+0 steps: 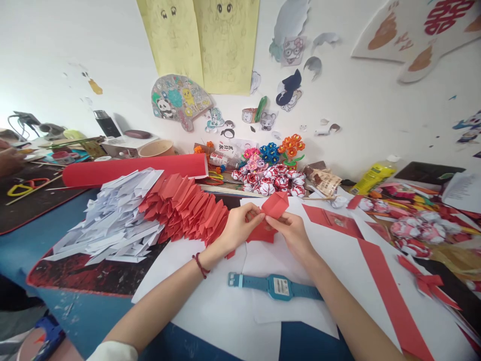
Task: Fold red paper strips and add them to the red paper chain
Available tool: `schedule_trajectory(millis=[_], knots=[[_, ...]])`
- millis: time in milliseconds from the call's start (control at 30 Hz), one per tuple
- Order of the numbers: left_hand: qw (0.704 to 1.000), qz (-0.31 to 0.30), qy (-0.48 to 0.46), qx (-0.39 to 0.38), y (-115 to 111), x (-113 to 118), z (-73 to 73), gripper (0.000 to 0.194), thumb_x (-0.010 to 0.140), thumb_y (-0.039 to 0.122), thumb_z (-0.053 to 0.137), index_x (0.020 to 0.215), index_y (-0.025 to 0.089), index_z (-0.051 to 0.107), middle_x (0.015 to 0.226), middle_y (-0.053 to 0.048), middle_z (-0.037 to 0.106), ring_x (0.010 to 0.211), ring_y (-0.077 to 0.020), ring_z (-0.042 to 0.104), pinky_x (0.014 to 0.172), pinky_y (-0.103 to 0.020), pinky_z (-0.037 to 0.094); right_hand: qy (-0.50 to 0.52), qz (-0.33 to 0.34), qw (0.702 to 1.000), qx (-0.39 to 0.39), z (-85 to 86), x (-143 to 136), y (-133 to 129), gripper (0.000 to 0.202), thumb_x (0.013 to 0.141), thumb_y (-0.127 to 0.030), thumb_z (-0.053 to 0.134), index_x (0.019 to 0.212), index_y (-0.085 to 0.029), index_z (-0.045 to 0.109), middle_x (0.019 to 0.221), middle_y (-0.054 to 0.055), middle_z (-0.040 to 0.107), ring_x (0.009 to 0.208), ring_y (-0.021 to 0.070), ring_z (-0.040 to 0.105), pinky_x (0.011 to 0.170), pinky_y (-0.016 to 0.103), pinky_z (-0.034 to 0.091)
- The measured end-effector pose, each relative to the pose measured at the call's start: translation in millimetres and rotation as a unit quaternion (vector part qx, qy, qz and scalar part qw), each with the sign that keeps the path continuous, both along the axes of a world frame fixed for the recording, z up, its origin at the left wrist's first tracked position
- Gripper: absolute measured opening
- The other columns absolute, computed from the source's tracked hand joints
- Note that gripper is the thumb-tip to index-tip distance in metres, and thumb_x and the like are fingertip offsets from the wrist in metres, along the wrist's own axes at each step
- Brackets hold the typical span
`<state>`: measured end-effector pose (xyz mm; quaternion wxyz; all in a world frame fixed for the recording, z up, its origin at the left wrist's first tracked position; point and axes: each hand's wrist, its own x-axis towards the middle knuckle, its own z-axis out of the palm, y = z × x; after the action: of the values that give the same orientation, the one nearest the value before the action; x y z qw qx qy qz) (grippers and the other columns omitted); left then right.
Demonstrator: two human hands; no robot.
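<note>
A folded piece of red paper (277, 204) is pinched between my two hands above the white sheets (210, 296). My left hand (242, 224) has its fingers closed on the paper's lower left edge. Closed on its lower right side is my right hand (291, 228). Another red paper piece (262, 234) lies just beneath the hands. Left of them is a pile of folded red paper pieces (184, 205), beside a pile of folded white paper pieces (116, 215). A blue watch (280, 287) rests below my hands, partly behind my right forearm.
A red roll (131, 169) lies behind the piles. Red-and-white paper balls (270, 179) and colourful flowers (291, 148) stand by the wall. A long red strip (394, 296) and a yellow bottle (372, 175) are at right. Another person's hand (9, 159) shows at far left.
</note>
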<state>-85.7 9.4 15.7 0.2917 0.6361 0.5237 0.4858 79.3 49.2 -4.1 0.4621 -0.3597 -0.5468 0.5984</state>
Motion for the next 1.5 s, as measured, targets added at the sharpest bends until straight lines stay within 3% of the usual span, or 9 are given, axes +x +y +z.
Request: schedule_trajectory(millis=[600, 800, 1133, 1333, 1500], knots=[[1.000, 0.019, 0.004, 0.016, -2.4, 0.6, 1.5, 0.024, 0.091, 0.033, 0.052, 0.082, 0.014, 0.064, 0.073, -0.001, 0.063, 0.065, -0.0104, 0.052, 0.062, -0.021, 0.039, -0.020, -0.005, 0.999, 0.027, -4.1, 0.9, -0.5, 0.027, 0.070, -0.040, 0.080, 0.084, -0.017, 0.076, 0.079, 0.005, 0.074, 0.072, 0.0205, 0.066, 0.067, 0.033, 0.053], [0.998, -0.044, 0.044, -0.001, -1.9, 0.2, 2.0, 0.029, 0.092, 0.036, 0.051, 0.074, 0.015, 0.060, 0.066, 0.002, 0.059, 0.059, -0.0086, 0.047, 0.058, -0.020, 0.035, -0.010, -0.022, 0.999, 0.036, -3.3, 1.5, -0.9, 0.027, 0.070, -0.040, 0.080, 0.083, -0.017, 0.076, 0.081, 0.005, 0.074, 0.071, 0.0200, 0.065, 0.066, 0.032, 0.052], [0.997, -0.050, 0.063, 0.017, -5.0, 4.6, 0.4, 0.027, 0.091, 0.034, 0.052, 0.072, 0.015, 0.053, 0.062, 0.004, 0.049, 0.057, -0.0073, 0.037, 0.055, -0.020, 0.030, -0.003, -0.040, 0.998, 0.041, -1.5, 0.7, -1.8, 0.027, 0.070, -0.040, 0.080, 0.083, -0.017, 0.075, 0.079, 0.005, 0.073, 0.064, 0.0161, 0.060, 0.061, 0.029, 0.048], [0.997, -0.042, 0.062, 0.012, -5.8, 4.0, 2.7, 0.026, 0.091, 0.030, 0.051, 0.070, 0.015, 0.052, 0.062, 0.004, 0.050, 0.058, -0.0074, 0.039, 0.055, -0.020, 0.031, -0.013, -0.026, 0.999, 0.028, -4.1, 3.2, -0.1, 0.027, 0.070, -0.040, 0.081, 0.078, -0.016, 0.075, 0.068, 0.005, 0.071, 0.057, 0.0157, 0.059, 0.056, 0.029, 0.047], [0.998, -0.019, 0.054, 0.033, -3.3, 2.6, 0.8, 0.019, 0.092, 0.029, 0.049, 0.080, 0.016, 0.057, 0.071, 0.001, 0.059, 0.064, -0.0102, 0.048, 0.062, -0.021, 0.037, -0.054, 0.002, 0.998, 0.015, -2.9, 3.4, 0.8, 0.034, 0.069, -0.047, 0.080, 0.068, -0.015, 0.071, 0.056, 0.005, 0.066, 0.046, 0.0149, 0.055, 0.048, 0.029, 0.044]])
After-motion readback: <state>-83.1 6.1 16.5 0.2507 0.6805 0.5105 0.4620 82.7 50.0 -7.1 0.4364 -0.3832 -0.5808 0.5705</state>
